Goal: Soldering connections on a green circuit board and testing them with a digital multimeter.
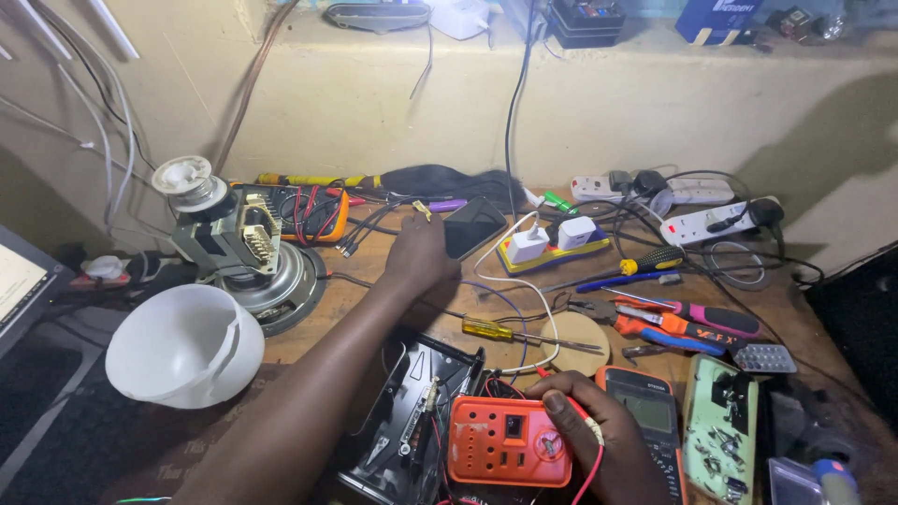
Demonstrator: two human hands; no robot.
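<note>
My left hand (418,254) reaches to the back of the wooden bench and holds a dark smartphone (472,226) by its lower edge, tilted up. My right hand (591,423) rests near the front edge, thumb pressed on an orange plastic socket panel (505,441) with holes and a small switch. Red wires run under that hand. A black multimeter (652,417) lies just right of it. An open black metal casing (412,411) sits to the left of the orange panel.
A yellow-handled screwdriver (524,335), pliers (655,325) and more screwdrivers lie mid-bench. A white cracked dome (182,346) and a motor part (245,251) stand left. Power strips (711,221), chargers (552,241), cables and a green circuit board (720,421) crowd the right.
</note>
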